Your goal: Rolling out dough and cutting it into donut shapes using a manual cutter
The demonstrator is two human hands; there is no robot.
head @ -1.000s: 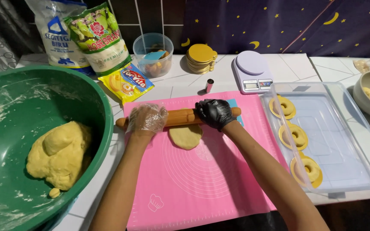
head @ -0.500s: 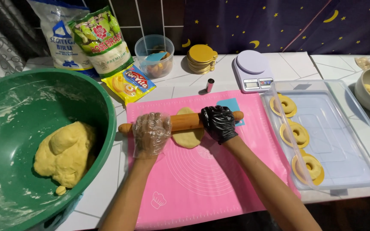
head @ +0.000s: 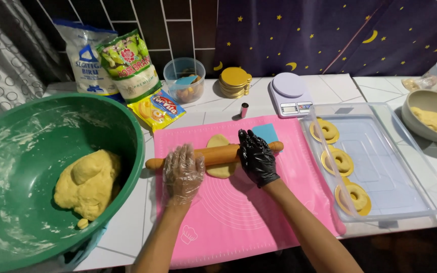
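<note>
On the far left I am seeing a big green bowl (head: 127,131) with a lump of yellow dough (head: 88,184) sitting inside it, close by so more can be taken. Behind the bowl, bags of flour (head: 104,63) are leaning on the wall, out of the way.

Next I am looking at my left hand (head: 182,173) in a clear glove. It is lying flat and open on top of the wooden rolling pin (head: 213,154), pressing down on it, not wrapping around it. The pin is lying across the pink mat (head: 238,212), which is keeping the counter clean. Under the middle of the pin a small flat piece of yellow dough (head: 220,170) is showing, poking out on both sides. It is looking smooth, soft and a bit oval.

My right hand (head: 257,157) in a black glove is pressing flat on the pin too, fingers spread, so both sides are pushing evenly.

On the right, a clear tray (head: 400,172) is holding three dough rings (head: 342,161) in a row, and a small white scale (head: 290,94) is waiting behind.
</note>
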